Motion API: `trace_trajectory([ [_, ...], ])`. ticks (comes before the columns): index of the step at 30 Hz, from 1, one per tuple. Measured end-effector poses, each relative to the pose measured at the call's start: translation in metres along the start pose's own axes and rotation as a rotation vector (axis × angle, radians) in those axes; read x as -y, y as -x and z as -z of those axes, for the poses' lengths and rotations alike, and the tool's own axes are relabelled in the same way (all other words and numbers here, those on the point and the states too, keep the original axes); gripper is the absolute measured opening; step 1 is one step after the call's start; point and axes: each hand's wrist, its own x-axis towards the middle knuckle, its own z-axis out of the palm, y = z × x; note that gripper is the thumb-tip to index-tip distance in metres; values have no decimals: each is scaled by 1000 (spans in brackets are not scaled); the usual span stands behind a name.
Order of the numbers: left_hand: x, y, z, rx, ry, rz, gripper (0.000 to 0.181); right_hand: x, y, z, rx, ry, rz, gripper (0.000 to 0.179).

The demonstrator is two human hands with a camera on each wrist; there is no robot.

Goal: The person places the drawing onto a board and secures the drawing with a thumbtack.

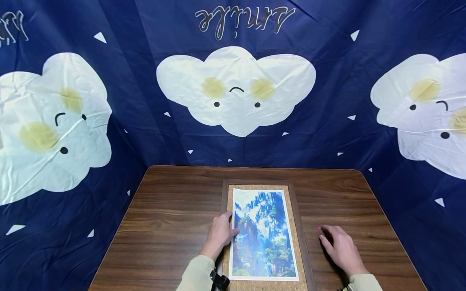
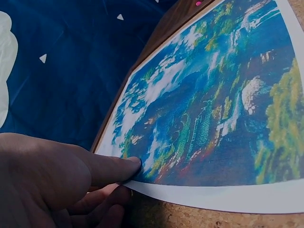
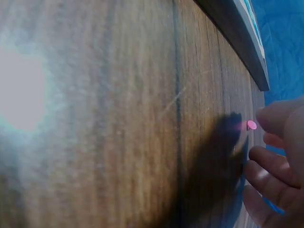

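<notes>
A printed landscape picture (image 1: 263, 238) of blue mountains with a white border lies over a framed cork board (image 1: 293, 226). My left hand (image 1: 220, 231) pinches the picture at its left edge, thumb on the printed face and fingers curled beneath the border, as the left wrist view shows. That edge bows up a little from the cork. To the right of the board, a small pink thumbtack (image 3: 251, 125) is on the table. My right hand (image 1: 341, 247) is right beside it, fingers loosely bent and thumb apart from them, holding nothing.
The dark wooden table (image 1: 174, 210) has rounded back corners. The board's raised brown frame (image 1: 307, 262) stands between my hands. A blue curtain (image 1: 233, 149) with white clouds hangs close behind the table and along both sides.
</notes>
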Motion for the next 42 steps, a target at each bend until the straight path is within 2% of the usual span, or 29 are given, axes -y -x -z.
trace_trajectory([
  [11, -2, 0, 0, 4, -6, 8, 63, -1, -12, -6, 94, 18, -19, 17],
  [24, -3, 1, 0, -6, -7, -7, 63, -1, -18, -9, 94, 40, 2, 6],
  [42, -3, 0, 1, -3, -35, -3, 64, 2, -21, -10, 109, 49, -18, 8],
])
